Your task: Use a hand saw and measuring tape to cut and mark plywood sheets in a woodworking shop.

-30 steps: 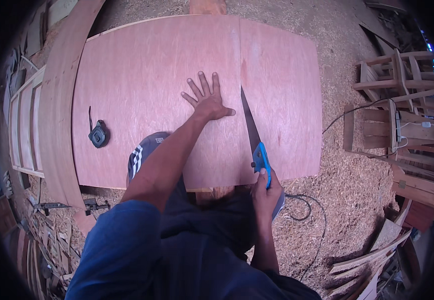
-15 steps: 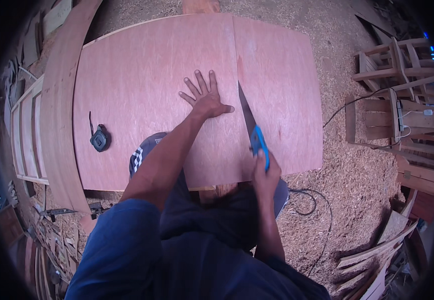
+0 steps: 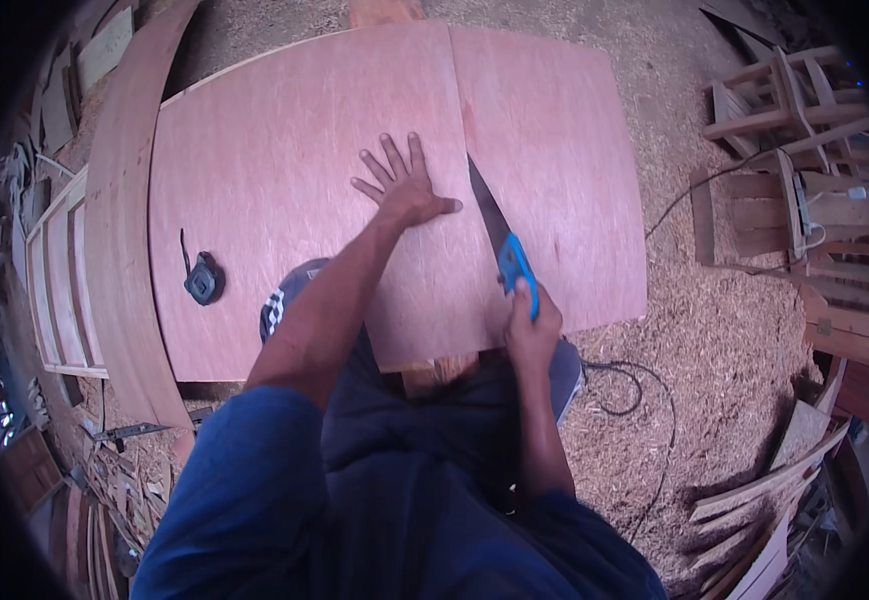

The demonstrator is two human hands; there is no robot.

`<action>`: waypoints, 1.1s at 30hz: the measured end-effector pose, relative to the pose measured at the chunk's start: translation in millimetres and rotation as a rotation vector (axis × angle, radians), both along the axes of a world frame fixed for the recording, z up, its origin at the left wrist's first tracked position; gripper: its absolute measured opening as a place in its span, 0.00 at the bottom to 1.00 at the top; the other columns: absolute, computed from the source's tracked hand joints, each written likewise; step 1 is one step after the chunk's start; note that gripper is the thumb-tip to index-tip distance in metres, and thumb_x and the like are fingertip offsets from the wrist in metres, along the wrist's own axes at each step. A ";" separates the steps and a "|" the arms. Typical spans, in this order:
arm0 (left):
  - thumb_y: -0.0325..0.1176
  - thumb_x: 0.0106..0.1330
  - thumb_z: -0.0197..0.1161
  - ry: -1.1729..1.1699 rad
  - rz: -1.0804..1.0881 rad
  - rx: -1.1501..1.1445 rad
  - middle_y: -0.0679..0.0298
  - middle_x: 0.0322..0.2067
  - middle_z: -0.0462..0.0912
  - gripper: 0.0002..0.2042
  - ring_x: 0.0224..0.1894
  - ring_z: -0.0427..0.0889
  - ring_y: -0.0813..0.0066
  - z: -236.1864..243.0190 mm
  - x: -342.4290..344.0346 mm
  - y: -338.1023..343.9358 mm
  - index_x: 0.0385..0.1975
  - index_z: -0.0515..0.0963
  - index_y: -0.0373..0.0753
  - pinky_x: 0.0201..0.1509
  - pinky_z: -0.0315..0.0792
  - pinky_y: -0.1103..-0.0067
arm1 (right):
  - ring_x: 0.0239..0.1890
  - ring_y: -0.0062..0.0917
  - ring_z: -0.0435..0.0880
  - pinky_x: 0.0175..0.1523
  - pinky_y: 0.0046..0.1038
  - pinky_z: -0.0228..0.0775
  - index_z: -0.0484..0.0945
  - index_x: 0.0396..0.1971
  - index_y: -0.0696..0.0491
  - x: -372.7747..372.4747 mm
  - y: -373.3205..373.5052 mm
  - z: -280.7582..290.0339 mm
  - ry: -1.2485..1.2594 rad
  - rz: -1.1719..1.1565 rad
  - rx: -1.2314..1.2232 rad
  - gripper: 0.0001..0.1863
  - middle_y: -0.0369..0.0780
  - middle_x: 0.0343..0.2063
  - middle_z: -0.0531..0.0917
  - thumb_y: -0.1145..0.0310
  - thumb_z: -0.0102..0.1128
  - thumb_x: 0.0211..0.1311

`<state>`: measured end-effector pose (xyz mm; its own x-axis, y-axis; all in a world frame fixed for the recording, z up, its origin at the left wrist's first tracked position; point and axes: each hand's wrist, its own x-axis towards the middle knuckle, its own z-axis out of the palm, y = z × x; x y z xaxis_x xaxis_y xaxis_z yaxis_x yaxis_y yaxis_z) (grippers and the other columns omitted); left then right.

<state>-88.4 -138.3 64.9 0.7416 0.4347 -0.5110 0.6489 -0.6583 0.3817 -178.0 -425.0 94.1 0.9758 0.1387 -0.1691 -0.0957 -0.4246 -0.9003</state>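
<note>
My left hand [image 3: 406, 195] lies flat with spread fingers on a pinkish plywood sheet [image 3: 554, 110], just left of a straight line running across the sheet. My right hand [image 3: 532, 320] grips the blue handle of a handsaw [image 3: 516, 275]; its dark blade lies along that line, tip pointing away from me, just right of my left thumb. A black tape measure [image 3: 204, 280] with a strap rests on the left part of the sheet. My left knee, in dark clothing, is up on the sheet beneath my left forearm.
A long plywood strip [image 3: 124, 200] and framed panel [image 3: 64, 300] are at the left. Wooden chair frames [image 3: 784, 105], a slatted wooden piece with white cable [image 3: 754, 215] and offcuts [image 3: 784, 470] stand right. A black cord [image 3: 634, 385] crosses the shaving-covered floor [image 3: 694, 380].
The saw and my right hand have moved forward along the line. My left hand stays planted on the sheet. The whole view has shifted slightly.
</note>
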 end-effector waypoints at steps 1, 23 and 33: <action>0.70 0.46 0.76 0.014 -0.020 0.021 0.36 0.76 0.13 0.75 0.73 0.07 0.22 0.1 0.8 1.9 0.80 0.23 0.46 0.65 0.19 0.23 | 0.16 0.09 0.70 0.23 0.18 0.58 0.87 0.48 0.58 1.3 -3.4 -10.3 0.010 0.012 0.098 0.16 0.28 0.17 0.75 0.62 0.56 0.78; 0.70 0.46 0.77 0.036 -0.016 -0.028 0.37 0.76 0.11 0.76 0.73 0.04 0.23 0.1 4.6 5.2 0.80 0.22 0.45 0.66 0.15 0.25 | 0.34 0.24 0.87 0.45 0.32 0.78 0.85 0.51 0.61 -1.2 18.5 48.6 0.065 0.010 -0.068 0.16 0.47 0.34 0.90 0.66 0.58 0.74; 0.76 0.45 0.73 0.074 -0.051 0.048 0.38 0.77 0.11 0.77 0.74 0.08 0.22 2.9 7.3 5.2 0.79 0.19 0.48 0.68 0.22 0.24 | 0.35 0.26 0.89 0.44 0.31 0.79 0.85 0.49 0.59 -4.5 13.2 47.4 0.040 -0.006 -0.115 0.14 0.49 0.31 0.89 0.66 0.58 0.74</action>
<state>-81.1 -133.1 67.8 0.7244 0.4226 -0.5447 0.6392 -0.7075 0.3012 -182.5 -411.8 141.5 0.9686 0.1105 -0.2226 -0.1335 -0.5242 -0.8411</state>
